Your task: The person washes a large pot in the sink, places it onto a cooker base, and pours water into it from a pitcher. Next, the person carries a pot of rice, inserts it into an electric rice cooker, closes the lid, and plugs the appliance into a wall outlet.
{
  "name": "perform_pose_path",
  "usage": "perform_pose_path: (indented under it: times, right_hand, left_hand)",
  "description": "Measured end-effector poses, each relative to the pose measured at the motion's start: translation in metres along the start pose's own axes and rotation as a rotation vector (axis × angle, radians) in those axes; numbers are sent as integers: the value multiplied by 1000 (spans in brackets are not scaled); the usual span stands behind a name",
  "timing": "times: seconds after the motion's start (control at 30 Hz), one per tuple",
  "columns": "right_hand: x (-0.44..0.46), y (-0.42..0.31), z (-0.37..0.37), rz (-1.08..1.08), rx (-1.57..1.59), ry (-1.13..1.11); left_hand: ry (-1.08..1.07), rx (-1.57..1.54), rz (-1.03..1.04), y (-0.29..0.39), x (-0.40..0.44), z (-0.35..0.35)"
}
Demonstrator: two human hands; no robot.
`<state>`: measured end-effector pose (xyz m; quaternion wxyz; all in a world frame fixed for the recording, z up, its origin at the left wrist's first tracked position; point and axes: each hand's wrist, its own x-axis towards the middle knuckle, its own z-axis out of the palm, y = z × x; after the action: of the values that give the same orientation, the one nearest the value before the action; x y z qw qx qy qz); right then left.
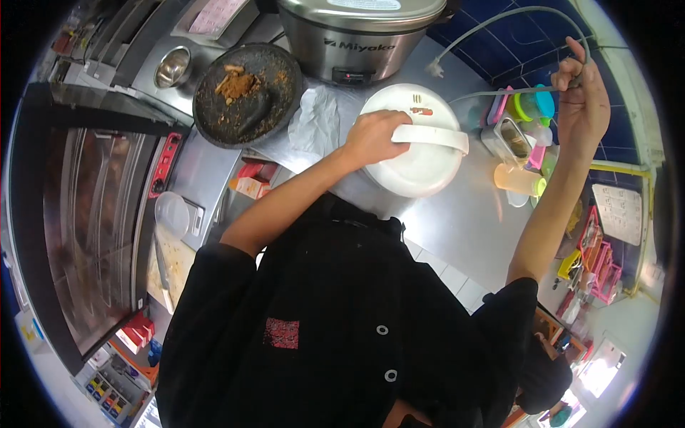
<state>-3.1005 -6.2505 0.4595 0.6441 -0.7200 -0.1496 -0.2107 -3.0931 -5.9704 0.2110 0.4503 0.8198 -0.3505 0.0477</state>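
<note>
A white rice cooker with a round lid stands on the steel counter in front of me. My left hand is closed on the left end of its white handle. Raised to the right, near the blue tiled wall, my right hand grips a grey power cord. One stretch of cord runs down toward the cooker. The other loops over the top, and its plug hangs free above the counter. The fingertips of my left hand are partly hidden by the handle.
A large steel Miyako cooker stands behind. To the left are a stone mortar with brown paste, a white cloth and a metal bowl. Colourful containers line the right wall. A knife lies on a board at far left.
</note>
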Motion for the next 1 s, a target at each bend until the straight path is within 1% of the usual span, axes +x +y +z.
perform_pose_path:
  times: [0.07,0.13,0.17,0.23,0.27,0.33,0.37,0.4,0.47,0.5,0.53,0.57,0.6,0.63,0.67,0.7,0.73,0.77,0.8,0.83,0.87,0.9,0.93,0.97,1.0]
  right_hand:
    - [-1,-7,3,27,8,-7]
    - [-7,-12,6,93,24,-6]
    - [-11,-13,7,98,25,-27]
    - [-8,-11,6,106,9,161]
    - [-10,-12,1,87,0,139]
    - [-22,-16,-6,92,97,260]
    - [-31,-23,-7,92,86,296]
    - [-41,-28,-11,82,80,270]
    - [-61,-35,-22,106,100,236]
    - [-71,-38,-23,99,89,206]
    - [-81,-43,-23,164,63,128]
    - [-91,-47,-24,235,34,51]
    - [-103,-52,-18,236,19,22]
    - [-114,-59,-7,319,-84,-74]
    - [-121,-65,4,393,-189,-168]
    - [-128,-69,12,439,-269,-210]
    - [-135,-73,11,440,-283,-232]
    - [-142,-73,10,504,-384,-281]
    - [-150,-73,9,568,-485,-329]
    - [-163,-73,13,609,-506,-386]
    - [-174,-67,11,656,-545,-457]
    - [-187,-62,12,689,-530,-545]
    - [-200,-58,15,721,-514,-632]
    - [-208,-54,15,722,-521,-645]
    - [-213,-50,15,740,-558,-714]
  left_hand:
    - [63,-37,-15,-2,-5,1]
    - [131,-44,46,-4,-12,2]
    - [147,-46,32,-3,-19,5]
    - [176,-62,71,-5,-16,3]
    - [205,-63,79,-7,-14,1]
    - [208,-11,162,-6,-19,3]
    - [165,-28,133,-5,-21,2]
    - [193,-28,130,-3,-23,0]
    - [267,48,234,1,-26,-2]
    - [237,51,239,-4,-24,1]
    - [269,47,233,-2,-25,0]
    - [327,158,219,0,-29,1]
    - [382,269,200,4,-36,5]
    - [460,225,152,9,-42,9]
    - [493,224,144,15,-45,12]
    - [567,188,140,27,-53,18]
    - [633,152,134,40,-61,28]
    - [643,39,150,59,-62,39]
    - [666,-181,214,85,-66,52]
    - [640,-309,247,118,-76,58]
    - [476,-535,214,144,-81,65]
    - [454,-602,252,162,-82,83]
    - [469,-607,243,172,-84,99]
    - [310,-798,183,179,-85,113]
    - [147,-984,124,184,-87,124]
